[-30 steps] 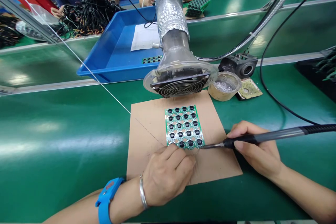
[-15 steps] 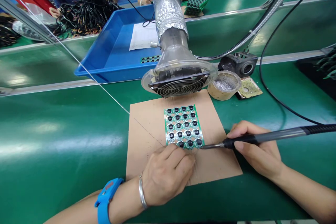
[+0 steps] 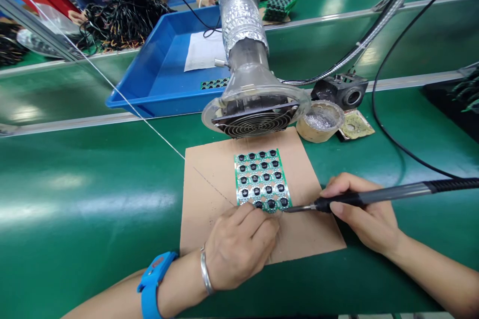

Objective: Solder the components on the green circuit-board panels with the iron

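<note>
A green panel of small circuit boards (image 3: 261, 178), each with a round black part, lies on a sheet of cardboard (image 3: 204, 184). My right hand (image 3: 368, 214) grips a soldering iron (image 3: 348, 201) like a pen, its tip at the panel's near right corner. Over the panel's near edge, my left hand (image 3: 243, 244) is closed, with its fingertips hidden beneath it. A thin solder wire (image 3: 149, 123) slants down from the upper left into those fingers. On the left wrist are a silver bangle (image 3: 205, 270) and a blue strap (image 3: 151, 284).
A fume extractor hood (image 3: 258, 104) hangs just beyond the panel. Behind it stand a blue tray (image 3: 149, 79), a round tub (image 3: 321, 120), an iron holder (image 3: 344, 90) and a sponge (image 3: 355, 125). The iron's black cable (image 3: 389, 132) loops at right. Co-workers sit across the bench.
The soldering iron and my right hand have shifted very slightly left. My left hand has edged slightly to the right. The board panel stays in place.
</note>
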`<move>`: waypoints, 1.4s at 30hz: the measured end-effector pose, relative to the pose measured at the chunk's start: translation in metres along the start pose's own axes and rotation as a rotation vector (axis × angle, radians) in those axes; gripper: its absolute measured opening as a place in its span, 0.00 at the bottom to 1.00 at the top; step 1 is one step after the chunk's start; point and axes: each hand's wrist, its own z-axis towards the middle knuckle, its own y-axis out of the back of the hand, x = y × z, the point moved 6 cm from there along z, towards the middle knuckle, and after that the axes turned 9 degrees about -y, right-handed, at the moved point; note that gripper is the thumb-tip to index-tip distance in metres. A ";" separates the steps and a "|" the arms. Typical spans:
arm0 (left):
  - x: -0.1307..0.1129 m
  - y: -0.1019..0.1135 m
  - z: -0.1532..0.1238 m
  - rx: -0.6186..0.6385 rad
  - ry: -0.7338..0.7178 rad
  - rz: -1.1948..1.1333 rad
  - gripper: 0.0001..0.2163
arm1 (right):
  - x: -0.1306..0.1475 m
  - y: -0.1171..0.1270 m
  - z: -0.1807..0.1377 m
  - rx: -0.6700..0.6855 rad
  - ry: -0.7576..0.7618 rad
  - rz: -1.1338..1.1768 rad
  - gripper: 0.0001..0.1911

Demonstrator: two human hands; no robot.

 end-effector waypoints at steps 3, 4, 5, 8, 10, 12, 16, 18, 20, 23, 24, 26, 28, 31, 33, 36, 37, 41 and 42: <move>0.000 0.000 0.000 0.000 0.004 -0.001 0.03 | -0.003 0.002 -0.001 -0.018 -0.007 0.051 0.02; -0.001 0.000 0.001 -0.001 0.006 -0.005 0.03 | -0.005 0.003 -0.001 -0.022 -0.014 0.079 0.02; -0.001 0.000 0.001 -0.003 0.008 -0.009 0.03 | -0.006 0.004 -0.001 -0.024 -0.024 0.108 0.03; -0.001 0.000 0.001 -0.004 0.009 -0.018 0.03 | -0.010 0.006 -0.002 -0.038 -0.056 0.183 0.06; -0.001 -0.001 0.002 0.000 0.007 -0.018 0.03 | -0.010 0.007 -0.002 -0.050 -0.064 0.213 0.05; -0.001 -0.002 0.002 0.006 0.008 -0.011 0.03 | -0.009 0.007 -0.002 -0.053 -0.068 0.229 0.05; -0.001 -0.003 0.002 0.021 0.011 -0.001 0.03 | -0.010 0.007 -0.003 -0.039 -0.074 0.213 0.04; -0.001 -0.003 0.003 0.023 0.010 -0.006 0.03 | -0.010 0.006 -0.002 -0.025 -0.064 0.174 0.03; -0.001 -0.002 0.003 0.016 0.007 -0.012 0.03 | -0.007 0.005 -0.002 -0.017 -0.041 0.117 0.03; -0.001 0.000 0.004 0.007 0.005 -0.016 0.03 | -0.001 0.004 -0.001 -0.010 -0.008 0.035 0.02; -0.001 0.000 0.004 0.006 0.005 -0.013 0.03 | 0.001 0.003 -0.001 -0.007 -0.004 0.017 0.02; -0.001 0.000 0.003 0.007 0.005 -0.012 0.03 | 0.003 0.002 -0.001 0.001 -0.003 -0.003 0.02; -0.001 0.000 0.003 0.010 0.010 -0.020 0.03 | 0.002 0.002 -0.001 0.000 -0.007 0.000 0.02; -0.001 -0.001 0.002 0.008 0.018 -0.036 0.03 | -0.003 0.004 -0.001 -0.018 -0.017 0.046 0.03; -0.001 0.000 0.002 0.000 0.018 -0.041 0.03 | -0.007 0.005 -0.002 -0.023 -0.028 0.081 0.04; -0.001 -0.001 0.002 0.001 0.017 -0.040 0.03 | -0.008 0.005 -0.002 -0.014 -0.033 0.084 0.04; -0.001 -0.001 0.002 0.003 0.019 -0.037 0.03 | -0.007 0.004 -0.002 -0.011 -0.028 0.069 0.03; -0.001 -0.001 0.002 0.007 0.022 -0.039 0.04 | 0.001 0.002 0.000 0.000 -0.006 0.013 0.02; -0.001 -0.001 0.002 0.009 0.020 -0.042 0.04 | 0.002 0.001 0.000 0.001 -0.003 0.005 0.02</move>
